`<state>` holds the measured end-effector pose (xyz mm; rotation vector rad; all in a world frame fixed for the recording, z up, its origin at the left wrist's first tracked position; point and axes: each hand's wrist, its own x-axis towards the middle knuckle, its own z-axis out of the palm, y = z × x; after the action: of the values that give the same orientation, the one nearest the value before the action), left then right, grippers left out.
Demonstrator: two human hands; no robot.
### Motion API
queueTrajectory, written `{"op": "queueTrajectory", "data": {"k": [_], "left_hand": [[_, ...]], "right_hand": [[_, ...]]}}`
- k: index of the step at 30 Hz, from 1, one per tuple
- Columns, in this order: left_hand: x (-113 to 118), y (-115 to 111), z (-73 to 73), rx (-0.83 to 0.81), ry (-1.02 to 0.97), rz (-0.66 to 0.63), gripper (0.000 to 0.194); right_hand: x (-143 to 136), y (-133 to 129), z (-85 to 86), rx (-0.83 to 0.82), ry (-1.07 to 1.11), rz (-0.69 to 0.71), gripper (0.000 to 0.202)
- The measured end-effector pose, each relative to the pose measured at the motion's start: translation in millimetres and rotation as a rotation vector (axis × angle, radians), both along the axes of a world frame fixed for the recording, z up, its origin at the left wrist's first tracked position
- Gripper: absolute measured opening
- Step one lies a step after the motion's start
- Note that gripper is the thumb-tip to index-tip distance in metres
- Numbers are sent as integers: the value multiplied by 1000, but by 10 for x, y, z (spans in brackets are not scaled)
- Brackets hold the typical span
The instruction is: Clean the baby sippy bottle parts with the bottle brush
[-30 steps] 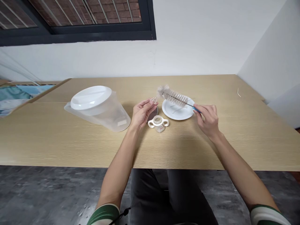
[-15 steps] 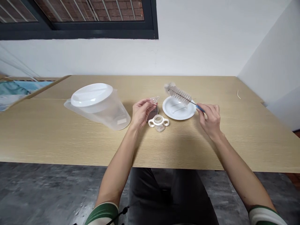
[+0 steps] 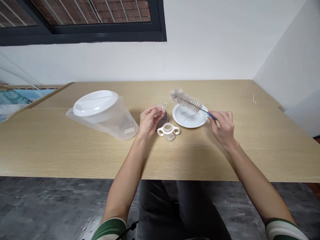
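Between the thumb and fingers of my left hand [image 3: 149, 122] is a small clear bottle nipple [image 3: 162, 106], its tip pointing up and to the right. My right hand [image 3: 223, 126] grips the blue handle of a bottle brush [image 3: 188, 101], whose white bristles point left, over a plate. That white plate [image 3: 188, 124] carries thin pale sticks or small brushes. Close below my left hand stands a small bottle with two white handles [image 3: 169, 131], its top uncovered. A dark round disc [image 3: 163, 121] lies behind the bottle, partly hidden by my left hand.
On the left lies a large translucent pitcher [image 3: 107, 116] with a white lid, tilted over on the wooden table [image 3: 75, 156]. A short pale strip [image 3: 254, 99] rests at the far right. Behind the table rises a white wall with a dark-framed window [image 3: 160, 23].
The brush has shifted slightly left toward the nipple. The nipple has turned a little more upright in my left hand. The whole view has moved slightly.
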<state>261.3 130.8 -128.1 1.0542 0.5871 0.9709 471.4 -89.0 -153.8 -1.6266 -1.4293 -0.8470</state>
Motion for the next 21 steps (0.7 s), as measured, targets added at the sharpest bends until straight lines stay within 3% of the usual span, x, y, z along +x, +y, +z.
{"op": "queueTrajectory", "data": {"k": [5, 14, 21], "left_hand": [[11, 13, -36, -3, 7, 10, 23], [-3, 11, -16, -11, 0, -20, 24], [9, -17, -15, -17, 24, -1, 21]], "right_hand": [[-60, 12, -16, -40, -61, 77, 26], [36, -4, 12, 30, -26, -21, 23], [-78, 18, 22, -58, -22, 141, 23]]}}
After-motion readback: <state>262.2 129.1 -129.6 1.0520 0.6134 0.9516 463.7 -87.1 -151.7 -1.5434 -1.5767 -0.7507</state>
